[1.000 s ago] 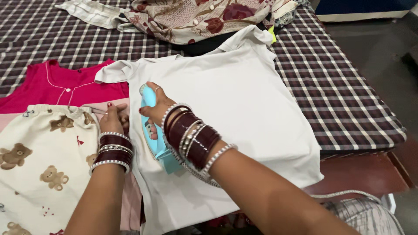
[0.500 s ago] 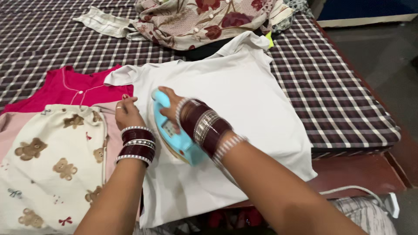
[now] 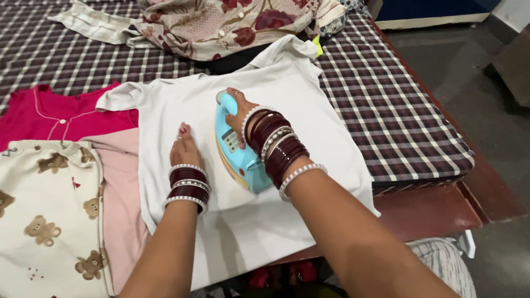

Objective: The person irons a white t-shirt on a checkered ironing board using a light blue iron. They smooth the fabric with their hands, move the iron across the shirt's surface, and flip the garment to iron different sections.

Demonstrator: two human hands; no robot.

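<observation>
Iron (image 3: 237, 149) slid toward shirt's (image 3: 309, 138) middle, right hand (image 3: 243, 113) fingers clenched round its handle, left hand (image 3: 185, 148) flat just beside it

Light blue plastic electric iron (image 3: 238, 149) sits soleplate-down on the upper middle of a pale grey short-sleeved cotton T-shirt (image 3: 309, 138), nose pointing away. The T-shirt lies spread flat on a checked bedsheet, sleeve out left, bottom hem hanging over the near edge.
</observation>
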